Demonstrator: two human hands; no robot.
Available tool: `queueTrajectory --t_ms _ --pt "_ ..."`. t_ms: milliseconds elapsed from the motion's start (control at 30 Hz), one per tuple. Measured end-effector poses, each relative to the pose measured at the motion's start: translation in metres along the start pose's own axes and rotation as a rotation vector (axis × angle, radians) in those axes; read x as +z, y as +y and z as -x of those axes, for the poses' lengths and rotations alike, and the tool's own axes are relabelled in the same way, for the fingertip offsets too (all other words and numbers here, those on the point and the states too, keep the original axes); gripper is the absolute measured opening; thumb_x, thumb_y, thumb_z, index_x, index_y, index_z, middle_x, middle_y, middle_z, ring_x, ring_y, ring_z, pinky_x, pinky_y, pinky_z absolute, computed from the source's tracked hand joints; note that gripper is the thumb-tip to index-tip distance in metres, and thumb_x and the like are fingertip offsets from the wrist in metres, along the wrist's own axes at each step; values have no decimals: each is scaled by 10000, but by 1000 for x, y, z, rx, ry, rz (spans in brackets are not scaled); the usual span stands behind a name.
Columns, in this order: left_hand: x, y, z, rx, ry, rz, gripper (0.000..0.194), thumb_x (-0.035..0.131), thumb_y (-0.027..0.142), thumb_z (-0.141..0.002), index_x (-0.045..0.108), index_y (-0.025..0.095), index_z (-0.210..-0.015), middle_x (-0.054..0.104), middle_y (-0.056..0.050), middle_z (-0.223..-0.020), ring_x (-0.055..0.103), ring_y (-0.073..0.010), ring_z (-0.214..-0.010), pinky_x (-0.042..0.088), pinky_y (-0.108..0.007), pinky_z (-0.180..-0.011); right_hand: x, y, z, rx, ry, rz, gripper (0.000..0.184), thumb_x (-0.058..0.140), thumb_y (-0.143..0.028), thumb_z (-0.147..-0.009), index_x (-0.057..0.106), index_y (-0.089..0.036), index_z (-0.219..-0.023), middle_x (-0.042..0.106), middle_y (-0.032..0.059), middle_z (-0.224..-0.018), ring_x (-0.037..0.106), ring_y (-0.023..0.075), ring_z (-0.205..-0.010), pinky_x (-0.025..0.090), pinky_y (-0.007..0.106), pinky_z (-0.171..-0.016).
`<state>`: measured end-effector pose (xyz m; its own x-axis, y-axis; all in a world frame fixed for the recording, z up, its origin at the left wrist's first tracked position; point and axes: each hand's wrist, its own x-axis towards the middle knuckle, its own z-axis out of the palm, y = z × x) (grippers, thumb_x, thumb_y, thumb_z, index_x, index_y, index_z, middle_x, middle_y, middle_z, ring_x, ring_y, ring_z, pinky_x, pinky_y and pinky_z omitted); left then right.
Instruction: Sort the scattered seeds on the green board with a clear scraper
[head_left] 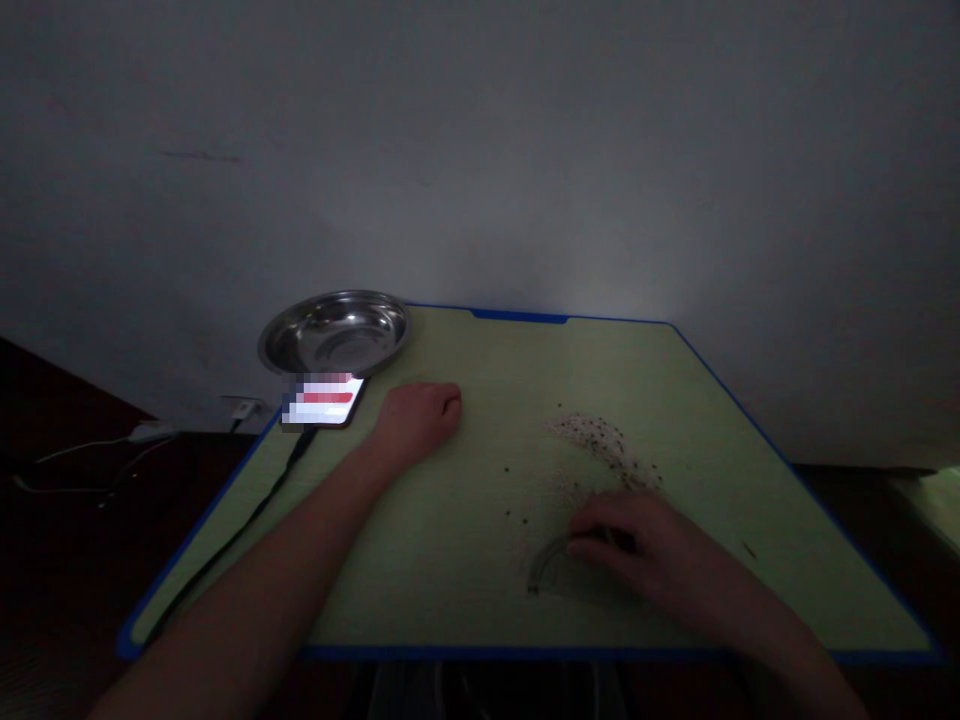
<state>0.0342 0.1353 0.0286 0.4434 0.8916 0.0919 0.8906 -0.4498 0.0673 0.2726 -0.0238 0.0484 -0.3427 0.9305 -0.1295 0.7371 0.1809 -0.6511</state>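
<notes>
My left hand (424, 415) rests on the pale green table (480, 365) with its fingers curled into a fist, and nothing shows in it. At the front right, my right hand (619, 540) pinches a dark, see-through curved piece (551, 562) low over the tabletop; its exact kind is unclear in the dim light. Just beyond that hand lies a spread of small pale grains mixed with dark ones (596, 435). A few dark grains lie scattered to the left of the pile.
A shiny steel basin (337, 335) stands at the back left corner. In front of it lies a lit phone (330, 402) with a black cable (255, 515) running down the table's left side. The blue table edge (517, 317) meets a grey wall (480, 150).
</notes>
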Motion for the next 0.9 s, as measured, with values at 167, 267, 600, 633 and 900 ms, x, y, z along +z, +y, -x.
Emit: queueTrajectory --t_ms 167,267,600,633,900 --pt "-1 1 0 -18 -21 -3 366 314 313 -857 664 214 -828 696 -58 -821 600 -198 -737 364 -309 -622 4 -5 1 -13 -34 -9 133 584 -223 -868 703 -233 -809 695 -22 -765 614 138 -704 418 262 -653" --pt "-1 2 0 -20 -25 -3 368 313 313 -859 666 209 -834 697 -60 -824 601 -197 -741 370 -311 -633 9 -12 -2 -6 -30 7 133 581 -241 -877 706 -237 -832 707 -18 -801 625 152 -748 422 278 -685" --pt "-1 4 1 -24 -8 23 371 317 311 -853 671 201 -834 689 -76 -811 594 -221 -729 368 -333 -625 14 -25 7 -38 -112 -15 102 590 -254 -883 679 -259 -832 696 -46 -815 626 129 -757 425 252 -691" --pt "-1 4 1 -26 -8 23 372 318 312 -851 672 202 -836 688 -76 -810 592 -221 -727 369 -332 -626 12 -24 8 -35 -118 -14 100 593 -263 -882 676 -261 -826 693 -48 -808 624 128 -751 427 249 -684" --pt "-2 5 1 -39 -18 -6 374 328 323 -845 684 209 -861 687 -59 -803 588 -207 -718 365 -313 -623 -5 -10 6 17 73 9 175 544 -349 -905 675 -257 -835 692 -19 -780 616 144 -706 437 262 -643"
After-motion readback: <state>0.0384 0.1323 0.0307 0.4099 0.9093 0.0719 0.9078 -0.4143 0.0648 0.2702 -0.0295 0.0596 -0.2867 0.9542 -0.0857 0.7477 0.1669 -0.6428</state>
